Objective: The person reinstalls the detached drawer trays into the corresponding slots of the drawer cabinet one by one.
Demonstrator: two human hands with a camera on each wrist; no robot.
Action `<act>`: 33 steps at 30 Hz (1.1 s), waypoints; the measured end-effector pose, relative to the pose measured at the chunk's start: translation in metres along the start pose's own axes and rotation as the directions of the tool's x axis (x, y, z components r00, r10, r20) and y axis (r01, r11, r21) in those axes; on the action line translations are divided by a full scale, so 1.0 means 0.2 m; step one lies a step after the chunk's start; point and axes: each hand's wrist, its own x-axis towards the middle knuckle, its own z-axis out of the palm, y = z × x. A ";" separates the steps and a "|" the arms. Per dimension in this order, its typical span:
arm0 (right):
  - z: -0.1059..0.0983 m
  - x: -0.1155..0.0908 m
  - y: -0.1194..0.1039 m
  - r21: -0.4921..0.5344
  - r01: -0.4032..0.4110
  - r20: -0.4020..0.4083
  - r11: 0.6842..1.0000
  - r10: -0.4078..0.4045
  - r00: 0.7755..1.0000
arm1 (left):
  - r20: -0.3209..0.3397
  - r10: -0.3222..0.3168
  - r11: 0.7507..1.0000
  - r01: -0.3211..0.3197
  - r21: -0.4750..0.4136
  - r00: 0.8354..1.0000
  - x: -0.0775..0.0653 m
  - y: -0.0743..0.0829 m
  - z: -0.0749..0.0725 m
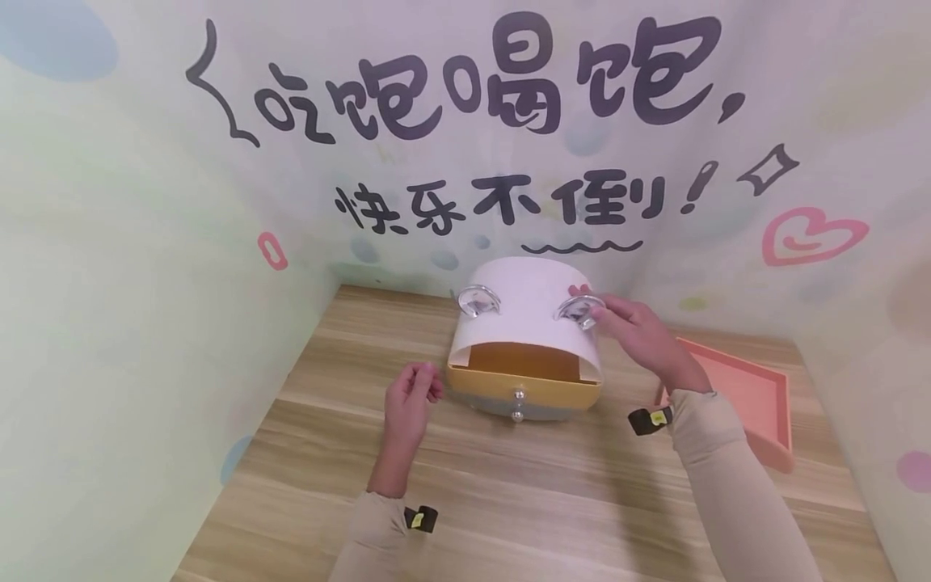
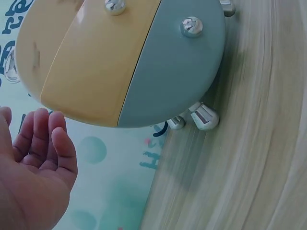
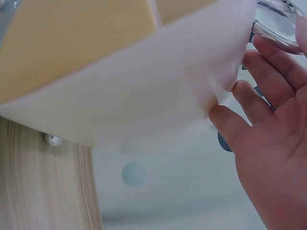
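A rounded white storage box (image 1: 527, 303) stands on small silver feet on the wooden table. Its front has a yellow drawer (image 2: 100, 57) and a blue-grey drawer (image 2: 172, 67), each with a round silver knob. Above the yellow drawer shows an open hollow. Two shiny ear-shaped ornaments rise from the top. My right hand (image 1: 640, 335) pinches the right silver ear ornament (image 3: 278, 24), thumb in front, while its other fingertips touch the white shell. Beside the box's left front corner, my left hand (image 1: 410, 404) hovers with loosely curled fingers and holds nothing.
A pink tray (image 1: 749, 388) lies on the table at the right, partly behind my right forearm. The left ear ornament (image 1: 478, 301) stands untouched. A printed backdrop (image 1: 436, 162) with large dark lettering closes off the back and sides of the wooden table (image 1: 480, 501).
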 end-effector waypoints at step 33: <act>-0.02 0.15 0.03 0.122 -0.045 -0.028 0.992 0.049 0.998 | 0.070 0.233 0.939 -0.243 0.242 0.970 0.45 0.27 0.18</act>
